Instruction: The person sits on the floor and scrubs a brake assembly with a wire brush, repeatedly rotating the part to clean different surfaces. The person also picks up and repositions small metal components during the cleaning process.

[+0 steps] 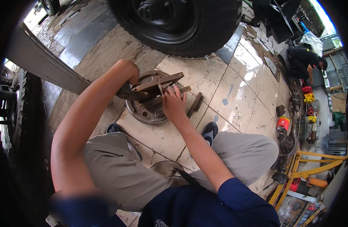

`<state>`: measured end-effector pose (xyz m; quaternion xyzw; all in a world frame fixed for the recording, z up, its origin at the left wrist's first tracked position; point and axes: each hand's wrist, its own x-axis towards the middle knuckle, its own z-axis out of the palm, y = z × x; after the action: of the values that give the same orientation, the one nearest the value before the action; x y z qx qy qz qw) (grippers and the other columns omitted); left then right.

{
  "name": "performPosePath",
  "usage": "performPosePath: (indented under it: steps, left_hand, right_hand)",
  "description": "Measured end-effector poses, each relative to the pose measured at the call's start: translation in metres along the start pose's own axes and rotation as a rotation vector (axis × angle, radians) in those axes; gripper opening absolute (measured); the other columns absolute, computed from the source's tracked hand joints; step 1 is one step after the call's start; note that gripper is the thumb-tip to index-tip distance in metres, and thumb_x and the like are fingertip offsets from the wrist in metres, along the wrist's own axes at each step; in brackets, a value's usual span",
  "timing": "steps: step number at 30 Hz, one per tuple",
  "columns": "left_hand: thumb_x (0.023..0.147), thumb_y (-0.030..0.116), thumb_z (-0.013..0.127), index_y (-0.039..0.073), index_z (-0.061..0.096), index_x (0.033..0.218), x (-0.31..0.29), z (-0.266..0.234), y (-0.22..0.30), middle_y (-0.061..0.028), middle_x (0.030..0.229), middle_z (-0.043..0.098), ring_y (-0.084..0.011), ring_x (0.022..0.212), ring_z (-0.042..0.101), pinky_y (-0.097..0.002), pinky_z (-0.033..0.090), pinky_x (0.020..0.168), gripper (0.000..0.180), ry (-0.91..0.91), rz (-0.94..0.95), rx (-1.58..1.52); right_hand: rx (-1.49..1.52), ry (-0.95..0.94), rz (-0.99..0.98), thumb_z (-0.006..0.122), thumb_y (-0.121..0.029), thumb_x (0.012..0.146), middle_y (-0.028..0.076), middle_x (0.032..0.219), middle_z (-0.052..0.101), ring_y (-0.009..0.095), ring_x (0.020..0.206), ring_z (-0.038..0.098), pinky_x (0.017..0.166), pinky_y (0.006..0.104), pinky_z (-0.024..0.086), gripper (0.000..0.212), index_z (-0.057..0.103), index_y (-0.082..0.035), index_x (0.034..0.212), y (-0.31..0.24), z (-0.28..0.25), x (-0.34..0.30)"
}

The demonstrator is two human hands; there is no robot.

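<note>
On the tiled floor in front of me lies a round, rusty brake backing plate (146,118). A pair of worn metal brake shoes (159,81) sits across it. My right hand (174,105) is on the shoe assembly from the right, its fingers bent over the metal edge. At the upper left of the plate, my left hand (134,78) is bent down and closed near a dark, rounded piece (124,92); my wrist hides most of its fingers and what they hold. Just right of the plate, a wire brush (196,104) lies on the tiles.
A large wheel (193,34) stands beyond the plate. A grey metal post (49,60) slants in at the left. Axle parts (287,143), a red can (283,123) and a yellow frame (295,170) line the right side. Another person (303,62) crouches at the far right.
</note>
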<state>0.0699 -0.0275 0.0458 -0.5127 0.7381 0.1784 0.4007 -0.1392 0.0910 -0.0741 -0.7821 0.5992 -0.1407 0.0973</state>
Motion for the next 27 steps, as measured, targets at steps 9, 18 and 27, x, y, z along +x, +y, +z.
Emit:
performPosePath:
  steps: [9,18,27]
  left_hand:
    - [0.089,0.057,0.059,0.004,0.071,0.117,-0.003,0.000,0.003,-0.0169,0.122,0.068,-0.0362,0.114,0.063,-0.0435,0.049,0.098,0.061,0.029,0.081,0.017]
    - [0.087,0.057,0.060,0.007,0.072,0.117,-0.012,-0.005,0.008,-0.0152,0.123,0.068,-0.0347,0.116,0.062,-0.0433,0.049,0.098,0.059,0.053,0.063,0.066]
    - [0.087,0.058,0.061,0.010,0.072,0.119,-0.005,-0.008,0.005,-0.0143,0.123,0.068,-0.0341,0.116,0.062,-0.0430,0.048,0.099,0.059,0.028,0.057,0.064]
  right_hand:
    - [0.009,-0.174,0.050,0.042,-0.029,0.103,0.011,0.137,0.056,0.035,0.142,0.036,0.113,0.0672,0.022,0.038,0.070,-0.005,0.109,0.003,-0.007,0.010]
    - [0.013,-0.365,0.104,0.038,-0.029,0.105,0.011,0.134,0.060,0.035,0.141,0.037,0.114,0.0679,0.020,0.040,0.070,-0.007,0.113,0.003,-0.019,0.026]
    - [-0.069,-0.496,0.116,0.035,-0.032,0.105,0.016,0.130,0.062,0.035,0.141,0.039,0.115,0.0659,0.018,0.043,0.068,-0.007,0.118,0.010,-0.015,0.041]
